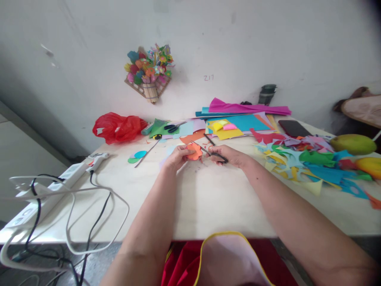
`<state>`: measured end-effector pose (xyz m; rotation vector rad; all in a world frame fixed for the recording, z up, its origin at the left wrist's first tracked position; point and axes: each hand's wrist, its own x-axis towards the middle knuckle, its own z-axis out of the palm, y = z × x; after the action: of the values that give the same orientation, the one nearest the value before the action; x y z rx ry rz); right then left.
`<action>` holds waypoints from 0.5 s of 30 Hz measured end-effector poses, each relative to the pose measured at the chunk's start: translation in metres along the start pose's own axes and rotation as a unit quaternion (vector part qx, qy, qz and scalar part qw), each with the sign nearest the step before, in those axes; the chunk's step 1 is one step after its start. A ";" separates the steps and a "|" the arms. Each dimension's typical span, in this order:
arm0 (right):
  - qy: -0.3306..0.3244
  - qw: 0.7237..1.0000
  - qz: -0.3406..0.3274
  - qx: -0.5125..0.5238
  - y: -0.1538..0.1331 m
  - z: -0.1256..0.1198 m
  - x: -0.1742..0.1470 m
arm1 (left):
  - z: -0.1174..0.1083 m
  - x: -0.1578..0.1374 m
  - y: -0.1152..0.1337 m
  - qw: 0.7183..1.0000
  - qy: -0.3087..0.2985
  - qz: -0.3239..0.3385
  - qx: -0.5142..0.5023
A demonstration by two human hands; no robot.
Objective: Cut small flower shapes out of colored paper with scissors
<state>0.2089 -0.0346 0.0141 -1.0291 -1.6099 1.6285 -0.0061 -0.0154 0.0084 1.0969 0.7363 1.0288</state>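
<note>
Between the fingers of my left hand (179,155) is an orange paper flower (194,151) with rounded petals. My right hand (224,154) grips a pair of scissors with dark handles (219,158); the blades are parted and point left, one of them at the flower's edge. Small orange paper scraps lie about under both hands, and a larger orange paper piece (192,138) rests just behind them. Part of the scissor handles is hidden by my right fingers.
Coloured scraps (309,159) heap on the right beside a green mango (353,144) and a phone (294,128). Paper sheets (250,123), another pair of scissors (172,128) and a red plastic bag (119,128) line the back. Cables trail from a power strip (70,171) at left.
</note>
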 end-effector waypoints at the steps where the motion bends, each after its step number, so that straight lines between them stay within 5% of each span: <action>1: 0.000 1.000 -0.002 0.003 0.001 0.000 0.000 | 0.001 0.000 0.000 1.000 0.003 0.000 -0.001; 15: -0.004 1.000 0.003 0.004 0.006 -0.002 0.003 | 0.007 0.000 0.000 1.000 0.021 -0.006 -0.022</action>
<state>0.2098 -0.0308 0.0077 -1.0263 -1.6054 1.6440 -0.0002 -0.0182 0.0104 1.0352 0.7495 1.0566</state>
